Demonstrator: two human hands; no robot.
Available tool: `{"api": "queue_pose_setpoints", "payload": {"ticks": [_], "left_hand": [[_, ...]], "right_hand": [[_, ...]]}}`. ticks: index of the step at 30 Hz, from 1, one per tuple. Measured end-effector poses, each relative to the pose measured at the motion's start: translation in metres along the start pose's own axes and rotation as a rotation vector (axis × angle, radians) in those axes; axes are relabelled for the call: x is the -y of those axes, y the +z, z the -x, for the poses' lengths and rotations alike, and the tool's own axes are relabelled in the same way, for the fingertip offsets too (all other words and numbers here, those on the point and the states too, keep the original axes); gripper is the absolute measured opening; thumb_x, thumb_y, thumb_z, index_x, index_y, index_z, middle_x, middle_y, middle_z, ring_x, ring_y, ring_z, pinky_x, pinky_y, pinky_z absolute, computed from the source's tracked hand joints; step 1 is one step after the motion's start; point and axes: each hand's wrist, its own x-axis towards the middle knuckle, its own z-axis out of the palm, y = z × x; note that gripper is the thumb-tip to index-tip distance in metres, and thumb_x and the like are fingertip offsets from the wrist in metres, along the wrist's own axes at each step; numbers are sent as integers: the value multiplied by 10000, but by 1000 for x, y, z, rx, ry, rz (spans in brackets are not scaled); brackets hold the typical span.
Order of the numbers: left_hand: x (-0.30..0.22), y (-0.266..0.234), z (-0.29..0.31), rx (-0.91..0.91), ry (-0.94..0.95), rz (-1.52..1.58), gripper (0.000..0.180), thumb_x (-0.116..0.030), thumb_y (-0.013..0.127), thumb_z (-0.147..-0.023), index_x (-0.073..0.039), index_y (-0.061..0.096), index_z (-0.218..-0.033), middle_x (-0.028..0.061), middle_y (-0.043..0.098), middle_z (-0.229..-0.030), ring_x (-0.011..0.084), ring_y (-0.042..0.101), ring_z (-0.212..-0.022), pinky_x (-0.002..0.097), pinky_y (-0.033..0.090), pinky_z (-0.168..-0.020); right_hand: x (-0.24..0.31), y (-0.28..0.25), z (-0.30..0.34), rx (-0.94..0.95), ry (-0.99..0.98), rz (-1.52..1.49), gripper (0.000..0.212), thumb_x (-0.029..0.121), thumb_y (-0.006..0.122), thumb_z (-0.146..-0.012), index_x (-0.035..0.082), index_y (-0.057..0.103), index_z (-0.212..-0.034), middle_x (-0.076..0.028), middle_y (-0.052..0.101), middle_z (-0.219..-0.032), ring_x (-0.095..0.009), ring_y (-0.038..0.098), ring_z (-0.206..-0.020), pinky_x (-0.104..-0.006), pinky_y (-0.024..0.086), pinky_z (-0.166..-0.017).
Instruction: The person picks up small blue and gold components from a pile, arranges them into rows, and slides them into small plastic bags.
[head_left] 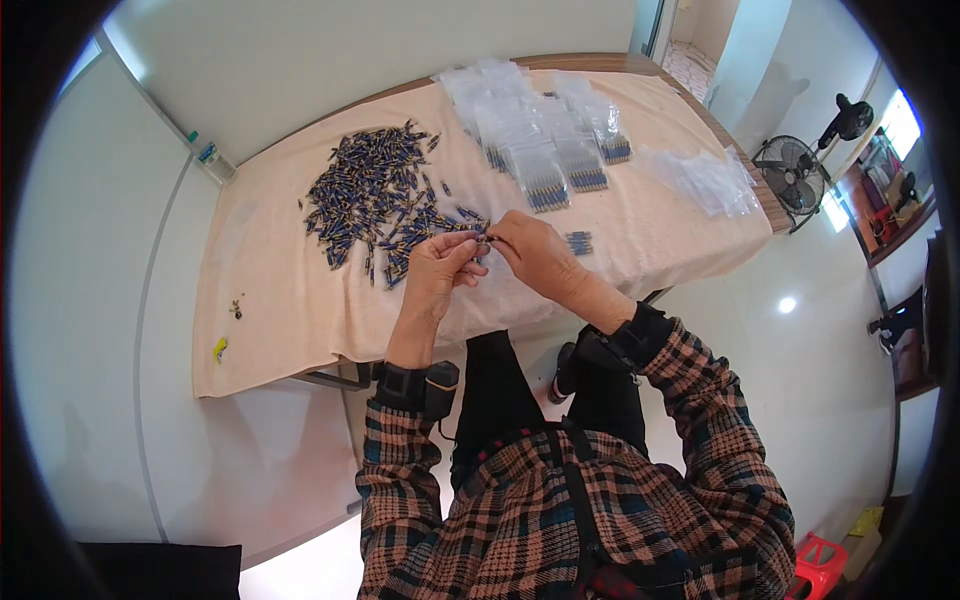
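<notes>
My left hand and my right hand meet over the front of the cloth-covered table. Both are closed, fingertips pinching a small dark piece with gold-coloured metal between them; the fingers partly cover it. Just beyond and left of my hands spreads a heap of small slim blue-and-gold pieces, like plugs or connectors. Beside my right hand, a short row of the same pieces lies side by side on the cloth.
Clear bags holding rows of pieces lie at the back. Flat clear bags are at the right. A bottle stands by the left wall. A yellow item sits near the left corner. A fan stands beyond the table.
</notes>
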Motion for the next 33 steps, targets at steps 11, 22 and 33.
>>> {"api": "queue_pose_setpoints", "payload": {"ticks": [11, 22, 33], "left_hand": [[6, 21, -1, -106, 139, -207, 173, -91, 628, -883, 46, 613, -987, 87, 679, -820, 144, 678, -697, 205, 489, -479], [8, 33, -3, -39, 110, -169, 119, -54, 626, -872, 59, 618, -906, 109, 665, -792, 174, 677, -666, 257, 556, -521], [8, 36, 3, 54, 11, -148, 110, -39, 646, -862, 45, 630, -932, 115, 673, -814, 193, 687, -682, 272, 586, -579]], "right_hand": [[-9, -2, 5, 10, 627, -1011, 231, 78, 629, -884, -61, 632, -1069, -77, 679, -865, -99, 641, -686, -224, 534, -535], [-20, -7, 14, -35, 608, -979, 221, 81, 669, -852, -60, 663, -1022, -75, 683, -809, -107, 645, -708, -231, 559, -564], [-22, -18, 22, -41, 607, -1027, 195, 55, 676, -837, -60, 678, -995, -100, 684, -795, -120, 649, -669, -248, 575, -584]]}}
